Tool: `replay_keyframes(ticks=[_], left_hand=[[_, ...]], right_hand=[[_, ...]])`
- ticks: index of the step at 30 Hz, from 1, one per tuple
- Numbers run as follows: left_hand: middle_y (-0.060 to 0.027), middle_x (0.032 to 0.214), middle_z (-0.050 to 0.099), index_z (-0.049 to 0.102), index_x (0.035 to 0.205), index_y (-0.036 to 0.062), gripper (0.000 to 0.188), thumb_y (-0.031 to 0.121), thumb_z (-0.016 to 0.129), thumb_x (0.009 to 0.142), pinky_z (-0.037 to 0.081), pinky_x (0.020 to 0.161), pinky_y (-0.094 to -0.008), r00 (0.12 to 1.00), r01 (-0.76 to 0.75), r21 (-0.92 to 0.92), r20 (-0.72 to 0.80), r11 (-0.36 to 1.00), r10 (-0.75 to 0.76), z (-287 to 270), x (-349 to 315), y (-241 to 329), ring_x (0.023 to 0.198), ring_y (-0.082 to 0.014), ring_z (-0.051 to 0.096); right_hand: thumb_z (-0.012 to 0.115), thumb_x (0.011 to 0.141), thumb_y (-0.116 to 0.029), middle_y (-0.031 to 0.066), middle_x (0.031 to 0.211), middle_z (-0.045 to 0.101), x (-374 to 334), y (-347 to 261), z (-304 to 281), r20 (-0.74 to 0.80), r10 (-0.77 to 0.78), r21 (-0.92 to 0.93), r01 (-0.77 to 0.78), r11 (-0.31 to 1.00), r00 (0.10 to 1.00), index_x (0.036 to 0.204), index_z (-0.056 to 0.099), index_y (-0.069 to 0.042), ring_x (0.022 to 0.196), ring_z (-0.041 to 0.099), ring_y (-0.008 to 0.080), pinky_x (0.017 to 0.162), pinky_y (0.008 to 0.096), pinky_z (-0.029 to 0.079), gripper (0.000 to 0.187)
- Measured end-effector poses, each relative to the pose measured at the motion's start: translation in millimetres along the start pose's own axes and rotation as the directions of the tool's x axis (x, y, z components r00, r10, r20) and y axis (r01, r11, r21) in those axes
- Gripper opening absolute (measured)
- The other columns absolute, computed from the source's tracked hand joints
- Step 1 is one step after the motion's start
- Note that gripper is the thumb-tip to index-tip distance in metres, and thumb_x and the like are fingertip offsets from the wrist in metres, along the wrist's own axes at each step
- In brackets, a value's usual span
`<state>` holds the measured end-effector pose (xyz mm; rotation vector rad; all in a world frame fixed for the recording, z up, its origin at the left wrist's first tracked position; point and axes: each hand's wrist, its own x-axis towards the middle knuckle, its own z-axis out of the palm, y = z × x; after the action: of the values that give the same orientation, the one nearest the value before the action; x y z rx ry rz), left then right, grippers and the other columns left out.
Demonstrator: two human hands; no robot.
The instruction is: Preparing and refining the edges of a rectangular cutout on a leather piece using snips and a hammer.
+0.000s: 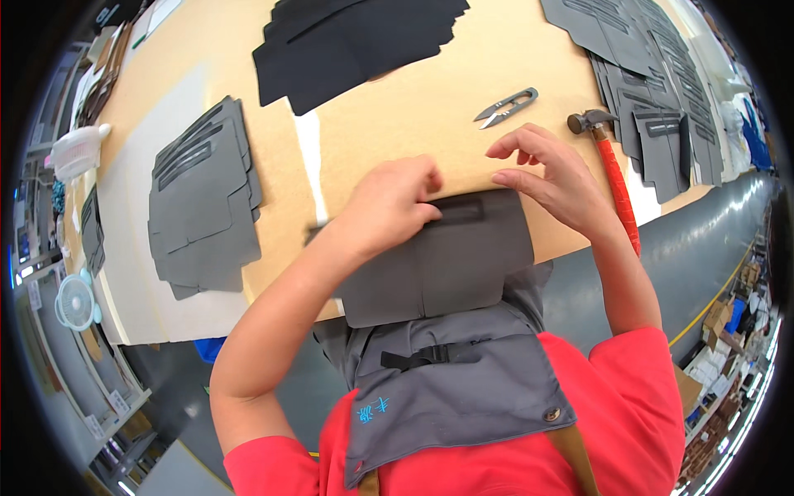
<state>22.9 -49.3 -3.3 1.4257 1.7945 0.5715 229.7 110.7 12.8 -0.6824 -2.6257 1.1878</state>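
Observation:
A dark grey flat panel (430,264) with a narrow slotted strip (463,212) near its far edge lies at the table's near edge, overhanging toward my apron. My left hand (395,202) is over the panel's far left part, fingers half curled and slightly blurred, the thumb apart from them beside the strip. Nothing shows between those fingers. To the right, my right hand (556,175) hovers past the panel's far right corner, thumb and fingers spread, holding nothing. Beyond it lie thread snips (507,108). A hammer (609,165) with a red-wrapped handle rests to its right.
Stacked grey panels (203,202) lie on the table (380,124) at left, with more grey panels (653,91) at far right. Black pieces (356,50) are piled at the back. A small fan (76,299) and a pink-and-white basket (78,151) stand leftward.

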Motion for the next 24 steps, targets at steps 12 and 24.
replay_keyframes(ticks=[12, 24], left_hand=[[-0.0028, 0.104, 0.071, 0.068, 0.117, 0.0005, 0.025, 0.011, 0.072, 0.095, 0.054, 0.085, -0.0247, 0.956, 0.24, -0.667, 0.038, 0.706, -0.29, -17, 8, -20, 0.092, -0.0078, 0.066], [-0.0031, 0.103, 0.071, 0.068, 0.116, 0.0006, 0.024, 0.008, 0.07, 0.094, 0.055, 0.082, -0.0245, 0.923, 0.381, -0.66, 0.229, 0.647, -0.31, -24, 21, -18, 0.091, -0.0074, 0.067]], right_hand=[[0.068, 0.094, -0.005, 0.0086, 0.108, 0.064, 23, -2, 66, -0.169, -0.021, 0.362, 0.082, 0.929, 0.985, 0.113, 0.07, -0.004, 0.089, 0.066, 0.0208, 0.08, 0.0322, 0.055, 0.019], [0.076, 0.089, -0.004, 0.0079, 0.101, 0.064, 27, 0, 66, -0.268, -0.051, 0.221, 0.113, 0.969, 0.962, 0.104, 0.068, -0.002, 0.084, 0.071, 0.0204, 0.074, 0.0317, 0.059, 0.018]])
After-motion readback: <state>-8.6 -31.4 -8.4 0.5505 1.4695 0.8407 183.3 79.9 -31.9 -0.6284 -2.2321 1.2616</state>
